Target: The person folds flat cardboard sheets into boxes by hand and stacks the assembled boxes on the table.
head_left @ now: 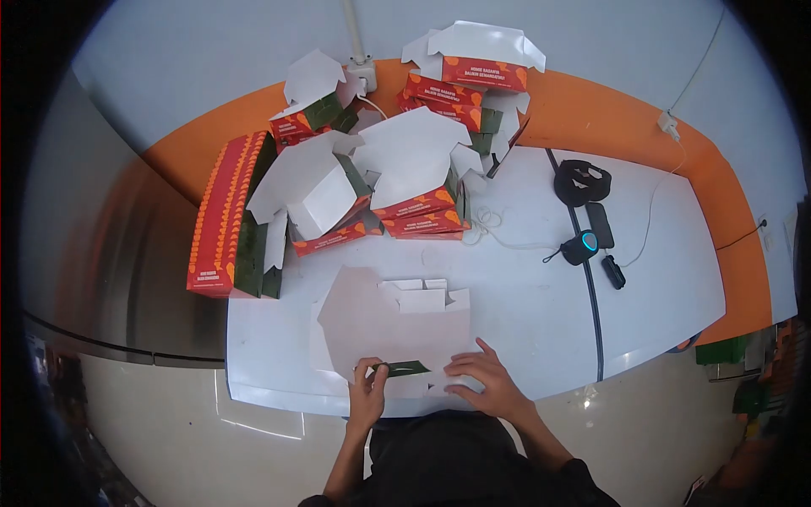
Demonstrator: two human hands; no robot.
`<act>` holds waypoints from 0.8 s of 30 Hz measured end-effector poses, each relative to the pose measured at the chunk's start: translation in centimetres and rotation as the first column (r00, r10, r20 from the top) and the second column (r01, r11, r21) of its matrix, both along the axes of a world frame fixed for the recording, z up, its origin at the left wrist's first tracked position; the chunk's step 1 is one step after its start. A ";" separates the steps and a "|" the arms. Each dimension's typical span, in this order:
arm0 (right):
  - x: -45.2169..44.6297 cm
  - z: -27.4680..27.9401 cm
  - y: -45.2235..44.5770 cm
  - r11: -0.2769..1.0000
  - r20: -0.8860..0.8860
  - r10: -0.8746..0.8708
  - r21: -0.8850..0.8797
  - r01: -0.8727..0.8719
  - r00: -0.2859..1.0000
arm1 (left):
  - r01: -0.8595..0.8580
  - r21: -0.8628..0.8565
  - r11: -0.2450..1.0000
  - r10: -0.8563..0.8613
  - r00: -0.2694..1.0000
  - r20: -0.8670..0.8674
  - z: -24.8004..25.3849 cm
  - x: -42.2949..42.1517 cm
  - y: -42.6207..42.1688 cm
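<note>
A partly unfolded cardboard box (397, 329) lies on the table in front of me, its plain pale inside facing up. White folded tabs stand up along its far edge. My left hand (367, 393) pinches the near edge beside a dark green flap (405, 368), with thumb and fingers closed on the card. At the near right corner, my right hand (490, 380) rests with fingers spread, its fingertips against or just beside the card. The underside of the box is hidden.
Folded red and green boxes (418, 207) are piled at the back left, and a long red box (228, 215) stands at the left edge. On the right lie a black strap (581, 182), a round device with a blue light (581, 247) and cables. An orange panel (583, 122) borders the table's back.
</note>
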State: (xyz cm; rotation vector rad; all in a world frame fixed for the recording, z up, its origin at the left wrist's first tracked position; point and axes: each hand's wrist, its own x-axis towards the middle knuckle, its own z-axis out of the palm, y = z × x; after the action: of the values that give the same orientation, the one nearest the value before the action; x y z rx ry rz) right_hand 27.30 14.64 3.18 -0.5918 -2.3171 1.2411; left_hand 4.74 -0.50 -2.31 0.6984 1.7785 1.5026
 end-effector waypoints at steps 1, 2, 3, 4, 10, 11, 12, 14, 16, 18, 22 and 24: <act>-0.7 -2.0 0.0 0.999 -0.080 -0.013 0.039 0.017 0.997 | 0.031 -0.012 0.999 -0.031 0.999 -0.025 0.1 0.4 0.0; -1.4 -3.3 -0.2 0.997 -0.160 -0.020 0.076 0.033 0.987 | 0.058 -0.024 0.998 -0.059 0.997 -0.048 0.2 0.8 0.1; -2.6 -3.4 -0.5 0.998 -0.206 -0.059 -0.003 0.060 0.977 | 0.079 -0.032 0.996 -0.082 0.994 -0.072 0.3 1.1 0.4; -3.4 -3.1 -0.7 0.995 -0.158 -0.057 0.071 0.069 0.986 | 0.102 -0.038 0.994 -0.106 0.988 -0.112 0.3 1.3 0.6; -4.9 -2.2 -0.9 0.947 0.029 -0.009 0.322 -0.001 1.000 | 0.154 -0.039 0.987 -0.158 0.924 -0.347 0.6 2.2 1.3; -4.7 -2.3 -1.0 0.952 0.055 -0.002 0.306 -0.015 0.998 | 0.164 -0.019 0.986 -0.158 0.907 -0.390 1.2 2.4 1.7; -4.4 -2.5 -1.1 0.956 0.082 0.009 0.292 -0.032 0.997 | 0.171 0.002 0.985 -0.154 0.889 -0.432 1.7 2.7 2.1; -3.9 -2.5 -1.2 0.962 0.098 0.018 0.270 -0.044 0.995 | 0.199 0.026 0.980 -0.167 0.881 -0.443 2.3 2.8 2.5; -3.6 -2.4 -1.2 0.968 0.071 0.008 0.250 -0.025 0.997 | 0.234 0.045 0.971 -0.200 0.904 -0.378 3.0 3.0 2.8; -3.0 -2.8 -1.5 0.988 0.145 0.007 0.150 -0.029 0.989 | 0.276 0.066 0.959 -0.256 0.941 -0.222 3.5 3.4 2.9; -1.2 -3.1 -2.5 0.972 0.192 -0.002 -0.232 0.047 0.981 | 0.443 0.055 0.895 -0.305 0.698 -0.648 3.5 3.0 3.6; 0.4 -4.1 -2.6 0.871 0.106 -0.167 -0.451 0.197 0.980 | 0.510 0.136 0.849 -0.293 0.669 -0.683 5.4 3.5 4.0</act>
State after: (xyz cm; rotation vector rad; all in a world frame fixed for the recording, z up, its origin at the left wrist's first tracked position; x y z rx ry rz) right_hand 27.71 12.09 -0.89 -0.9964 -1.9544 1.7095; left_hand 8.22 3.52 3.12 1.8452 1.6580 1.3150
